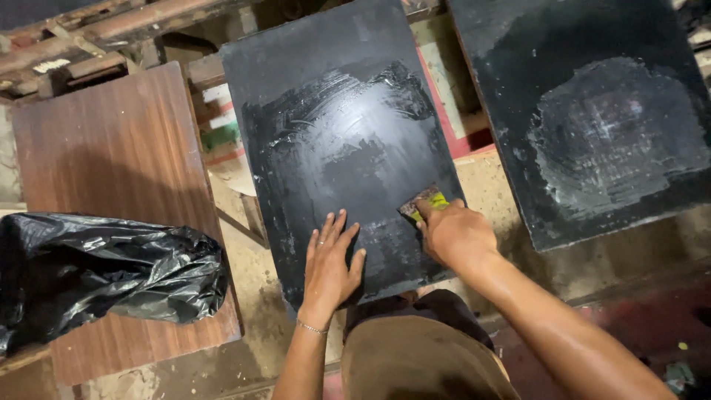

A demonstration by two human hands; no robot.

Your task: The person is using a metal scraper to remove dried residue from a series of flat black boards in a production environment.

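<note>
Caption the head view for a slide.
Left hand flat on a black board; right hand presses a yellow pad against it.

Bare arms, bracelet, ring, brown shorts

A crumpled black plastic bag point(104, 270) lies on the near end of a brown wood-grain laminate board point(111, 155). A second black-coated rectangular panel point(592, 111) lies at the far right corner, smeared grey.

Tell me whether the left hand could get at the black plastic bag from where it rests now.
Probably yes. The left hand lies flat on the black board, and the black plastic bag sits on the brown wooden panel to its left, with only bare floor between. It would have to lift off the board.
</note>
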